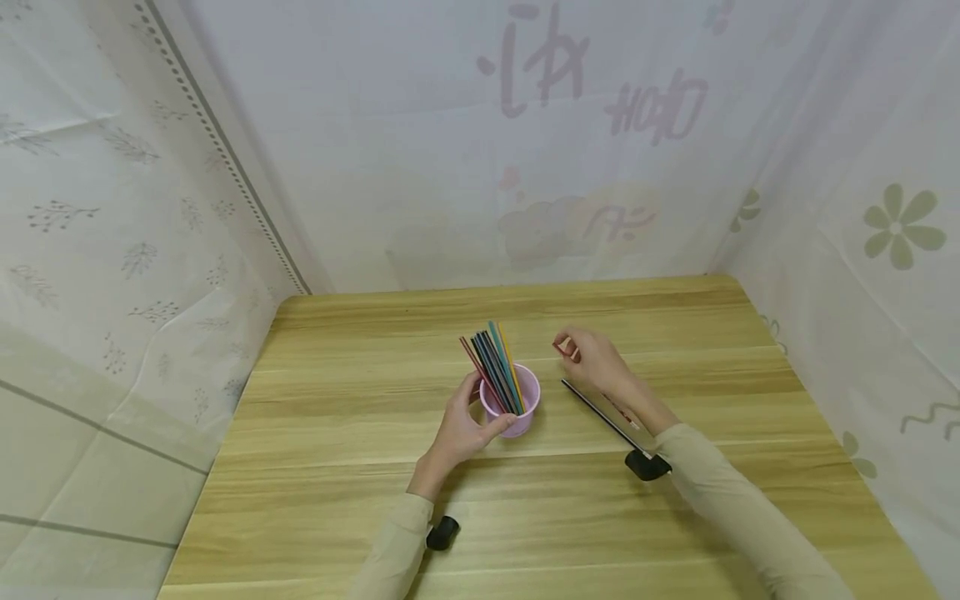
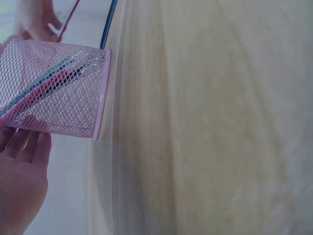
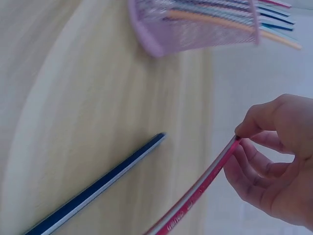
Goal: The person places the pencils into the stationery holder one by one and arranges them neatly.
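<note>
A pink mesh pencil holder [image 1: 531, 388] stands upright on the table, with several pencils [image 1: 495, 367] in red, dark, teal and yellow leaning in it. My left hand [image 1: 459, 427] grips the holder from its left side, thumb on the near side; the left wrist view shows the fingers [image 2: 30, 147] against the mesh. To the right of the holder, my right hand [image 1: 597, 364] pinches a red pencil with pale stripes [image 3: 195, 192] near one end, between thumb and fingers. The pencil slants back below that hand. Beside it a dark blue-black pencil [image 1: 597, 411] lies on the table.
The wooden tabletop [image 1: 315, 467] ends at a white printed curtain [image 1: 420, 217] behind, with more patterned fabric on both sides. A black wrist mount [image 1: 442, 533] sits at the left sleeve, another black mount [image 1: 647, 466] at the right one, near the dark pencil's near end.
</note>
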`<state>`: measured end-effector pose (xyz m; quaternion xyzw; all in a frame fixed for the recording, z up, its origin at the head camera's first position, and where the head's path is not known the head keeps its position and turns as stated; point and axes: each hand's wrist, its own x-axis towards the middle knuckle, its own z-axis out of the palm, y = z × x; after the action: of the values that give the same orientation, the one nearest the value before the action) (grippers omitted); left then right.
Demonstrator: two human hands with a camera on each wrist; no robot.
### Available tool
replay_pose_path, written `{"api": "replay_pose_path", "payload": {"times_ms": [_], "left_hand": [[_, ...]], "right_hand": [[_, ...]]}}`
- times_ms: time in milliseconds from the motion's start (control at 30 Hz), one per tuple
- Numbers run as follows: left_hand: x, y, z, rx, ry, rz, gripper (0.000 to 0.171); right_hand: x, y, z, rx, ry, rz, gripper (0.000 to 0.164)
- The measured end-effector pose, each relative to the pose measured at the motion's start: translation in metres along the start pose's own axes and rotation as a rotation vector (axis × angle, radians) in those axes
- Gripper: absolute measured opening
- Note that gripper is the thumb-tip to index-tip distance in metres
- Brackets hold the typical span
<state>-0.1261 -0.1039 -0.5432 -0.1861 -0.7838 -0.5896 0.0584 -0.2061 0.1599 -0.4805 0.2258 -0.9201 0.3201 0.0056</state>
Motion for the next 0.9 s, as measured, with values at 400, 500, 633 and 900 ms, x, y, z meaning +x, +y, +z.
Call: {"api": "replay_pose_path", "payload": {"times_ms": [400, 500, 633, 900], "left_hand": [[0.001, 0.002, 0.001, 0.025, 0.003, -0.016, 0.082], [0.001, 0.003, 0.002, 0.030, 0.009, -0.009, 0.082], [0.001, 0.002, 0.002, 0.041, 0.013, 0.007, 0.080], [0.000, -0.002, -0.001, 0.016, -0.007, 0.030, 0.079]], "right_hand": [[0.014, -0.042, -0.022, 0.062, 0.047, -0.043, 0.035], [0.017, -0.053, -0.027, 0.083, 0.072, -0.067, 0.035], [0.022, -0.069, -0.034, 0.113, 0.097, -0.108, 0.035], [0.032, -0.091, -0.040, 0.171, 0.141, -0.154, 0.036]]}}
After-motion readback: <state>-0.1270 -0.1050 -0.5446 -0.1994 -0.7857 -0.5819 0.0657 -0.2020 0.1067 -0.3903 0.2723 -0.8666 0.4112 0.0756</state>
